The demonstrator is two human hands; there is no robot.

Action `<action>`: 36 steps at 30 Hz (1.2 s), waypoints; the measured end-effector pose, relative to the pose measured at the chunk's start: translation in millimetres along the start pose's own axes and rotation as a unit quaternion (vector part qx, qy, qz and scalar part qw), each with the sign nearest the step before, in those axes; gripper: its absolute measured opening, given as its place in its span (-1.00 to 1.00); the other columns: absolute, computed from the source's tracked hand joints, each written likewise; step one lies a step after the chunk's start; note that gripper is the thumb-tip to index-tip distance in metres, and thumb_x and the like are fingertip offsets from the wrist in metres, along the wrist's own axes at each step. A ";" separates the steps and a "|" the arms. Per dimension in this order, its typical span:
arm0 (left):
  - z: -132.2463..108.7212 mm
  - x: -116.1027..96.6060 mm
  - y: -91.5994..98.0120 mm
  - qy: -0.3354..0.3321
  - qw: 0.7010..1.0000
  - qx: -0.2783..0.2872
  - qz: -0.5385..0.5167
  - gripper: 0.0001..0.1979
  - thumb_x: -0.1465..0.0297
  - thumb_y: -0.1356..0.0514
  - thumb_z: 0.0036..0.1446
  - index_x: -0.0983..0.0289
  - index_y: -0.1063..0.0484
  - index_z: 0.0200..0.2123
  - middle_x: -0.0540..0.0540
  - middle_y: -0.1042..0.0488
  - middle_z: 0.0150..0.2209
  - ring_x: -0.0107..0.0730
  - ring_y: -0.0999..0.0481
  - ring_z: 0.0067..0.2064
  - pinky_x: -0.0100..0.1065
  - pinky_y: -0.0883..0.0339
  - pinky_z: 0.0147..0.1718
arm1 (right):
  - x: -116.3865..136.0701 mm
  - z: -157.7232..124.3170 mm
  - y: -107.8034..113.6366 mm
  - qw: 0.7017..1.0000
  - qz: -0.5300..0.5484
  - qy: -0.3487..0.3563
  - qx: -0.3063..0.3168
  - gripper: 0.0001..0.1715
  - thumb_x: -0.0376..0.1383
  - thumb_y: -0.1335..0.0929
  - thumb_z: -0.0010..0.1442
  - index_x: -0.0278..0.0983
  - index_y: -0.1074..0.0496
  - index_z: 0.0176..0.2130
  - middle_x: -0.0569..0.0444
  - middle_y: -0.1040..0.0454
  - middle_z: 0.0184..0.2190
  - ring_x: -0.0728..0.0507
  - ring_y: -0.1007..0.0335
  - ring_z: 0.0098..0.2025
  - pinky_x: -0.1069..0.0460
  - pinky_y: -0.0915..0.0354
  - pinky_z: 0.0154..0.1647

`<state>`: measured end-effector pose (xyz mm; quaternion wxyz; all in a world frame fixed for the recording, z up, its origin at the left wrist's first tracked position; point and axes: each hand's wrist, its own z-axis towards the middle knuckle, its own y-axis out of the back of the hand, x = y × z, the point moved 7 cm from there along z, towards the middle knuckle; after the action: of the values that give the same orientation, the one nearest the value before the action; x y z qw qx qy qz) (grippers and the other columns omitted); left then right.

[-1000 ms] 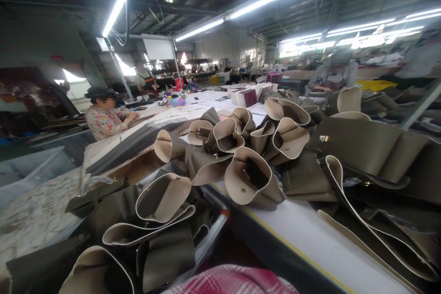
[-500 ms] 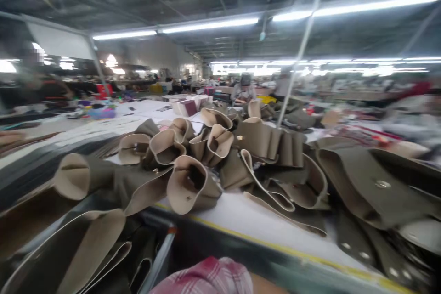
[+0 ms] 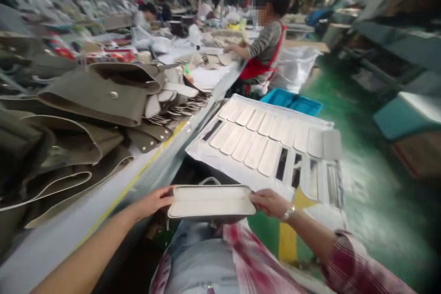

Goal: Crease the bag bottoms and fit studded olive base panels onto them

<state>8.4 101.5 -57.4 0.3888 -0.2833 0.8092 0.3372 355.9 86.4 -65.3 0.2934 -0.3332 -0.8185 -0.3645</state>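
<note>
Between my hands, over my lap, is a bag piece, long and rectangular with rounded corners, cream inside and dark along its edges. My left hand grips its left end, and my right hand, with a bracelet at the wrist, pinches the right end. Beyond it stands a white-covered rack bearing rows of cream rounded strips. Whether the held piece is folded or a whole open bag body, I cannot tell.
Olive bag pieces with metal snaps pile up on the long table at left, edged with yellow tape. A co-worker in a red apron sits ahead. Behind the rack lies a blue crate; green floor runs along the right.
The view has swung right and down, from the piled table to my lap and the rack. Both hands have come into view, holding the bag piece.
</note>
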 end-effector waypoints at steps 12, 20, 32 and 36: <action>86.9 -136.2 -99.4 -0.181 0.945 0.172 0.209 -0.61 0.37 -0.08 0.14 0.22 -0.34 0.06 0.03 -0.45 -0.01 -0.32 -0.43 -0.02 -0.36 -0.24 -0.01 | 51.1 -0.2 21.6 0.919 -0.121 0.364 -0.088 -0.73 -0.22 -0.29 0.18 -0.29 -0.43 -0.15 0.00 -0.47 -0.26 -0.06 -0.40 -0.26 0.04 -0.31 -0.19; 88.9 -122.6 -102.9 -0.178 0.951 0.127 0.219 -0.66 0.33 -0.03 0.20 0.22 -0.40 0.01 0.00 -0.48 -0.05 -0.40 -0.45 -0.05 -0.42 -0.26 -0.03 | 52.3 3.1 14.5 0.883 -0.192 0.418 -0.094 -0.68 -0.25 -0.20 0.27 -0.29 -0.48 -0.26 0.03 -0.50 -0.38 -0.05 -0.42 -0.35 0.08 -0.28 -0.33; 71.0 -125.4 -122.8 -0.300 0.883 0.114 0.343 -0.63 0.48 0.06 0.23 0.31 -0.29 0.08 0.10 -0.37 0.07 -0.39 -0.37 0.07 -0.39 -0.20 0.09 | 52.2 -22.8 -1.9 0.825 -0.306 0.465 -0.103 -0.63 -0.31 -0.12 0.30 -0.37 -0.44 -0.19 -0.08 -0.47 -0.28 -0.08 -0.39 -0.29 0.05 -0.31 -0.28; 68.8 -125.1 -124.3 -0.321 0.863 0.119 0.371 -0.62 0.51 0.07 0.22 0.37 -0.26 0.09 0.16 -0.35 0.09 -0.37 -0.35 0.09 -0.37 -0.20 0.09 | 59.2 -13.6 5.3 0.869 -0.266 0.412 -0.061 -0.63 -0.29 -0.14 0.26 -0.34 -0.47 -0.26 -0.03 -0.47 -0.33 -0.06 -0.37 -0.32 0.06 -0.27 -0.29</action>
<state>195.3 102.7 -27.6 0.5044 0.2100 0.7187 0.4302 327.3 97.9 -12.7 0.4747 0.0607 -0.6570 -0.5825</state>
